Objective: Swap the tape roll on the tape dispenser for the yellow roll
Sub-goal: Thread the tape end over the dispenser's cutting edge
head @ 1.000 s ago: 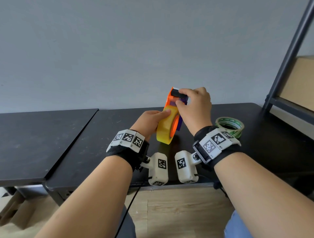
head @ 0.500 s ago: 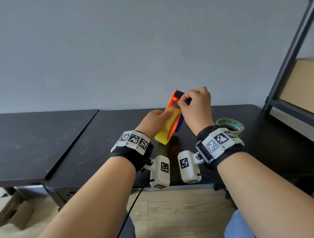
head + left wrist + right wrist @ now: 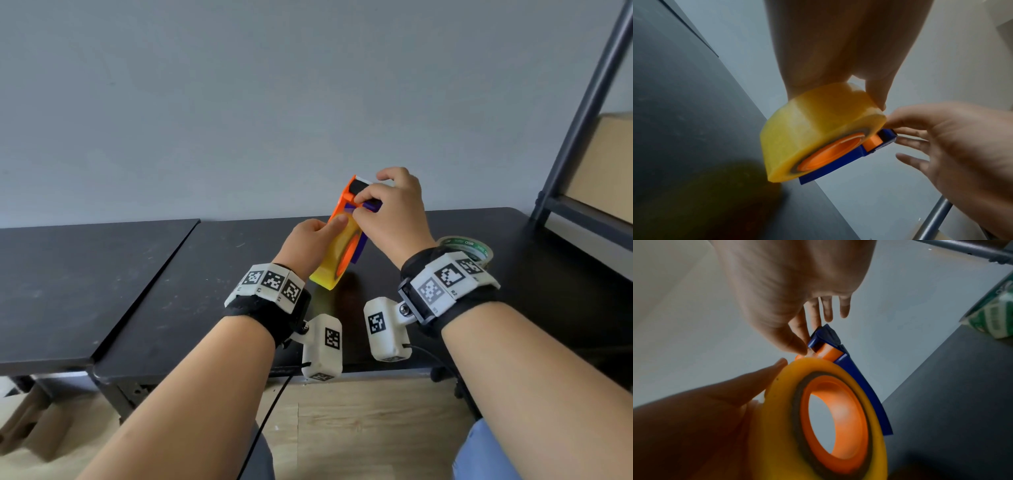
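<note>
The orange and blue tape dispenser point(image 3: 356, 209) is tilted above the black table, and the yellow roll point(image 3: 330, 265) sits on its orange hub point(image 3: 836, 423). My left hand point(image 3: 310, 240) holds the yellow roll point(image 3: 818, 128) from the left, fingers curled round its rim. My right hand point(image 3: 387, 212) pinches the loose tape end at the dispenser's top end point(image 3: 824, 340) between thumb and forefinger; its other fingers are spread loose. The green printed roll point(image 3: 467, 248) lies flat on the table behind my right wrist.
Two black tables point(image 3: 102, 274) stand side by side against a grey wall. A dark metal shelf frame point(image 3: 582, 113) with a cardboard box rises at the right. A cardboard piece lies on the wooden floor at the lower left.
The dispenser with the yellow roll has tilted further, its top leaning right. My right hand shifted its pinch at the top end; my left hand kept its hold on the roll.
</note>
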`<state>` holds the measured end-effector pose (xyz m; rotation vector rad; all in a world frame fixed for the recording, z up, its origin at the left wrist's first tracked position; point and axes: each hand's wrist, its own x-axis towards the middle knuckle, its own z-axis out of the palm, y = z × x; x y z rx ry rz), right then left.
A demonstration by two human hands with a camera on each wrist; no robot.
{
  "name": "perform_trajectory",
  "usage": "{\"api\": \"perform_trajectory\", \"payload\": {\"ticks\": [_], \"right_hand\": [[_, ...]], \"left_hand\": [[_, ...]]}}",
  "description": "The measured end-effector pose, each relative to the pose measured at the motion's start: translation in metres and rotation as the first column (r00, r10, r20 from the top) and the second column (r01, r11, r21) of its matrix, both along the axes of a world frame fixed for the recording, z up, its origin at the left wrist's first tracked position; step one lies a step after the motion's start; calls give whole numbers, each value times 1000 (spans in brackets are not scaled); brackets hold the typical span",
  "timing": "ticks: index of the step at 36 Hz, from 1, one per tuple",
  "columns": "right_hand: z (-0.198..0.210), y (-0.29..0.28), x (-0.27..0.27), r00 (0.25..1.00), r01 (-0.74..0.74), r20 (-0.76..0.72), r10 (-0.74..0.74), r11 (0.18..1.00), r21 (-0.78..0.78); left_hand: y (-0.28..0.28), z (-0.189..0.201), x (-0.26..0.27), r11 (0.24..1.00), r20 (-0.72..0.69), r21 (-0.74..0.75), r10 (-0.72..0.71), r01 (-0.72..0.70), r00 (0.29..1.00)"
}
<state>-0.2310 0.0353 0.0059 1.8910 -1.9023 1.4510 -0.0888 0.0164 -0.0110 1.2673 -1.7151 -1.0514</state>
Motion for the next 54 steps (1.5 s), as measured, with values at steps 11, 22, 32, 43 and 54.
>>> {"api": "perform_trajectory", "payload": {"ticks": [11,22,32,43,54], "right_hand": [[-2,-2,-3,988,31,-153,-34,999,-22],[-10,1,6,997,83,-3,-83,993,-83],[-6,6,7,990,141,-3,-142,986,-93],[-7,5,10,975,155,-145,-167,983,-95],[-9,-1,10,989,71,-120,-87,988,-135]], "left_hand": [[3,5,-1,997,14,63,-37,36,999],[3,4,0,995,-33,94,-18,21,999],[1,-3,-7,999,44,-33,18,-17,999],[4,2,-6,998,121,-67,2,6,993],[2,5,14,971,-127,138,-178,195,976]]}}
